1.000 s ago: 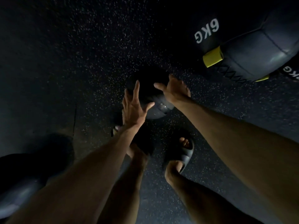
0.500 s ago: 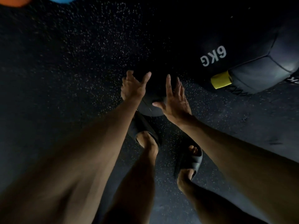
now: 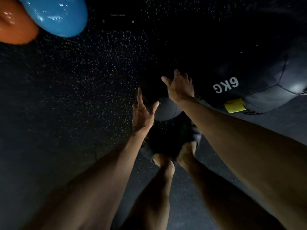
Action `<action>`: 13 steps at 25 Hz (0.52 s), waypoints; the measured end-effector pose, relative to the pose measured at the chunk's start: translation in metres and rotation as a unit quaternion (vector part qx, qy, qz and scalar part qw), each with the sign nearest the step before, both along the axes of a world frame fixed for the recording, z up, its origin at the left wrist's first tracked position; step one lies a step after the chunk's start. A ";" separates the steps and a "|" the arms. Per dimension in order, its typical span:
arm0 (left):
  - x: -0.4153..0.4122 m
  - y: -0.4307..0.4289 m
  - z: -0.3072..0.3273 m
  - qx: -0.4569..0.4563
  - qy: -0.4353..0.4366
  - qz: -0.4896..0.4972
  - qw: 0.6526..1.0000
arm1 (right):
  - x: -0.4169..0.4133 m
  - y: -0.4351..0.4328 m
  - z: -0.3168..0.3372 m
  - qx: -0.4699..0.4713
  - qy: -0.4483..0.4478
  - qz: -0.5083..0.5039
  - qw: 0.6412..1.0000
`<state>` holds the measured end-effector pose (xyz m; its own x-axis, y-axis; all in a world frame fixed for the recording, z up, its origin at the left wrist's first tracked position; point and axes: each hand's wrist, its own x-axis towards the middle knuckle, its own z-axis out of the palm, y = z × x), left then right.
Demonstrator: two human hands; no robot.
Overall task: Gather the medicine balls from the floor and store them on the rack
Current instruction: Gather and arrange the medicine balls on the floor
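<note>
A small dark medicine ball (image 3: 167,111) lies on the black speckled floor just ahead of my feet. My left hand (image 3: 143,112) is against its left side, fingers straight and spread, thumb on the ball. My right hand (image 3: 180,87) lies over its top right, with the fingers bent down over the far curve and the thumb stretched left. A large dark medicine ball (image 3: 252,75) marked "6KG", with a yellow tab, sits right beside the small one on the right. No rack is in view.
A glossy blue rounded object (image 3: 58,15) and an orange one (image 3: 15,29) sit on the floor at the far left. My two feet in dark slides (image 3: 193,135) stand just behind the small ball. The floor is dim all round.
My view has shifted, bringing the blue and orange objects further in. My right hand moved up over the ball's top while my left dropped to its left side. My feet came together.
</note>
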<state>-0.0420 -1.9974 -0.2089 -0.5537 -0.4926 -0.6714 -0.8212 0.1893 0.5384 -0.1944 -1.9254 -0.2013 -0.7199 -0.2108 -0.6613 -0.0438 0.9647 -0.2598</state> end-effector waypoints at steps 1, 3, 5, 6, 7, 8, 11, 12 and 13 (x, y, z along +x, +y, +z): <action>-0.011 -0.007 -0.002 0.011 -0.012 0.002 1.000 | 0.000 0.000 -0.001 -0.021 0.010 -0.051 0.998; -0.030 -0.024 -0.003 0.030 -0.010 0.000 0.999 | 0.013 0.011 0.003 -0.063 -0.004 -0.133 0.989; -0.044 -0.040 -0.005 0.035 0.005 0.009 0.999 | 0.031 0.024 0.011 -0.083 -0.085 -0.201 0.972; -0.050 -0.043 -0.005 0.033 0.001 0.007 0.999 | 0.038 0.031 0.013 -0.084 -0.127 -0.231 0.961; -0.058 -0.044 -0.006 0.029 -0.008 0.001 1.000 | 0.040 0.036 0.011 -0.087 -0.155 -0.261 0.949; -0.066 -0.045 -0.006 0.023 -0.017 -0.003 1.000 | 0.039 0.037 0.007 -0.096 -0.172 -0.284 0.938; -0.088 -0.049 -0.009 0.012 -0.036 0.011 0.999 | 0.021 0.028 -0.005 -0.120 -0.193 -0.321 0.919; -0.098 -0.049 -0.010 0.006 -0.041 0.016 0.999 | 0.013 0.025 -0.009 -0.117 -0.192 -0.333 0.916; -0.110 -0.049 -0.012 -0.005 -0.050 0.021 0.998 | 0.005 0.023 -0.013 -0.111 -0.190 -0.347 0.912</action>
